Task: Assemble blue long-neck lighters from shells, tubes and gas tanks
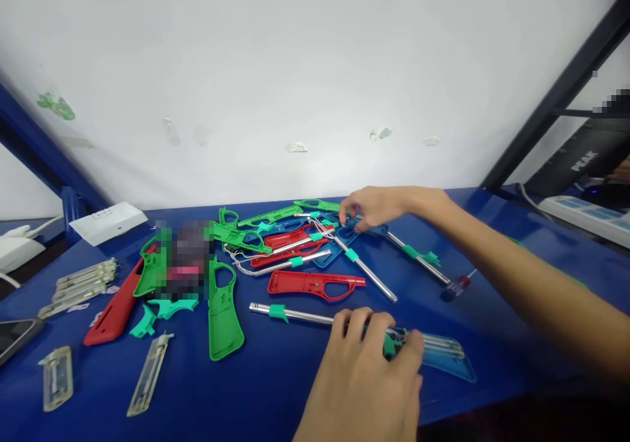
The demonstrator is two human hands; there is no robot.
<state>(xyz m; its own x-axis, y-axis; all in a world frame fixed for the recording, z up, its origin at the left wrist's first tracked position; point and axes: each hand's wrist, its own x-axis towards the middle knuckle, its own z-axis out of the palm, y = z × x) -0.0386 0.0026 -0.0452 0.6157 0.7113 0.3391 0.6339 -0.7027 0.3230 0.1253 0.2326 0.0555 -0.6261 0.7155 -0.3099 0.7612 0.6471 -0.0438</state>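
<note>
My left hand [361, 376] is at the front of the table, its fingers curled over a blue lighter half-shell [450, 363]. A metal tube [305, 316] with a green clip [278, 312] extends leftward from that shell, and a clear insert lies inside it. Farther back, my right hand [377, 207] reaches over the pile, fingers bent and apart above a blue shell [347, 233]; no held part shows between them. Beside it lie a metal tube [371, 275] and red shells [295, 283]. Green shells [225, 324] are farther left.
A screwdriver [455, 288] lies right of the pile. At left are several clear inserts [58, 378], a red handle [118, 307], green clips [172, 306], a phone [17, 337] and a white box [108, 223]. A power strip [585, 219] sits at right; a white wall stands behind.
</note>
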